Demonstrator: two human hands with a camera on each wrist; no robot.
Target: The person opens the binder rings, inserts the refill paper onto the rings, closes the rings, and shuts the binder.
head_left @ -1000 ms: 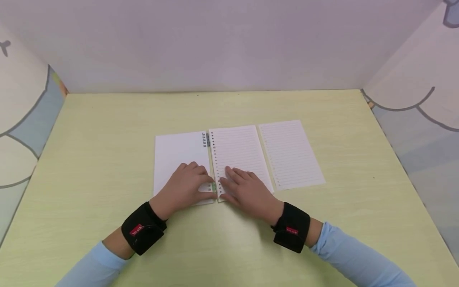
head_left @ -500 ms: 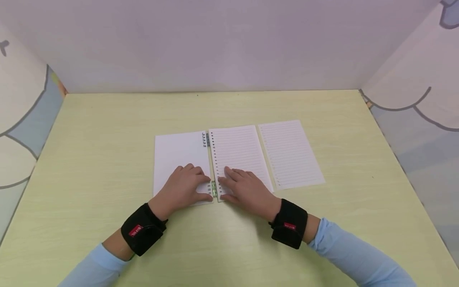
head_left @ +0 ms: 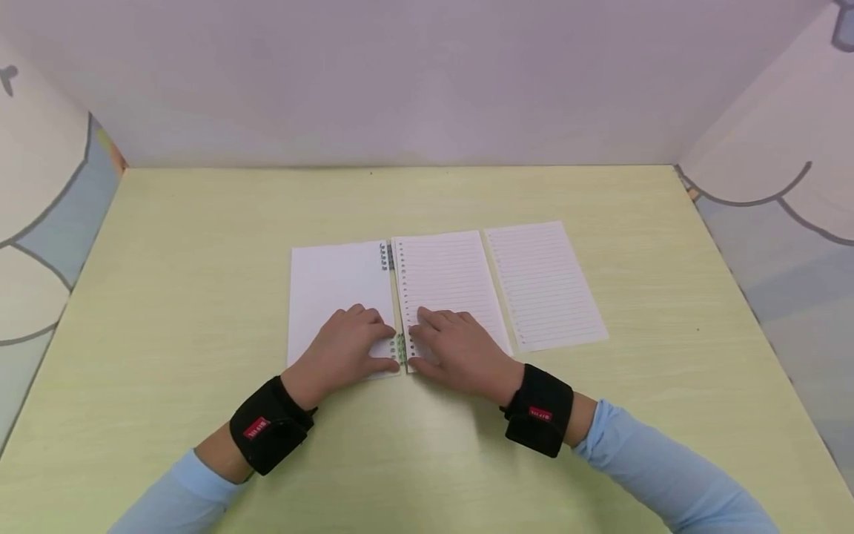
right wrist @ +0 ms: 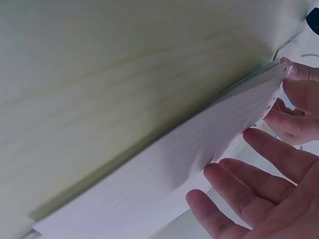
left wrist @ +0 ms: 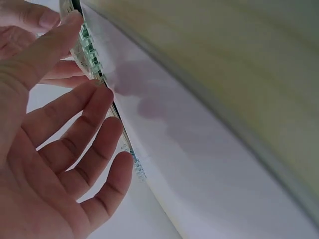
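Note:
An open ring-bound notebook lies at the middle of the table, with a blank white left leaf (head_left: 330, 285) and a lined right page (head_left: 447, 278). My left hand (head_left: 373, 343) rests flat on the left leaf, its fingertips (left wrist: 102, 94) and thumb touching the lower end of the ring spine (head_left: 400, 348), where the rings look green (left wrist: 92, 57). My right hand (head_left: 427, 341) lies with straight fingers (right wrist: 259, 191) on the lined page (right wrist: 199, 149), close against the same rings. Neither hand holds anything.
A loose lined sheet (head_left: 545, 285) lies just right of the notebook. The pale yellow-green table (head_left: 200, 222) is walled in at the back and on both sides by panels (head_left: 427, 81). Black bands sit on both wrists.
The right hand has drawn slightly left, closer to the rings. The left hand has hardly moved. Notebook and loose sheet stay put.

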